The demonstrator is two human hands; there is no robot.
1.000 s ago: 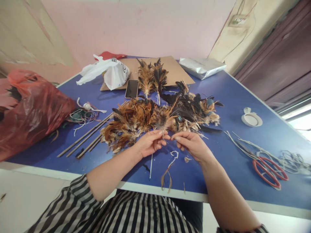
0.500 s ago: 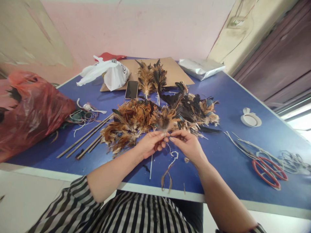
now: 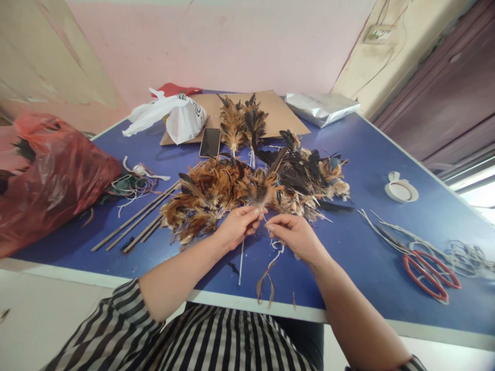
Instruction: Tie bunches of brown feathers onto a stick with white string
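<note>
A feather bunch (image 3: 261, 191) is held by the left hand (image 3: 240, 225), its base pinched in the grip between thumb and fingers, at the near side of the heaped brown feathers (image 3: 211, 198) and dark feathers (image 3: 305, 172). By the right hand (image 3: 297, 236), just beside, a white string (image 3: 265, 217) is pinched, the grip pressed together at the fingertips; the string is run up to the bunch's base. Whether it is joined to the curled cord (image 3: 281, 249) below cannot be told. On the desk (image 3: 348, 299), sticks (image 3: 135, 219) are laid leftward, scissors (image 3: 425, 276) and tape (image 3: 402, 191) rightward. Farther back, a phone (image 3: 210, 142) is set near cardboard (image 3: 286, 116).
</note>
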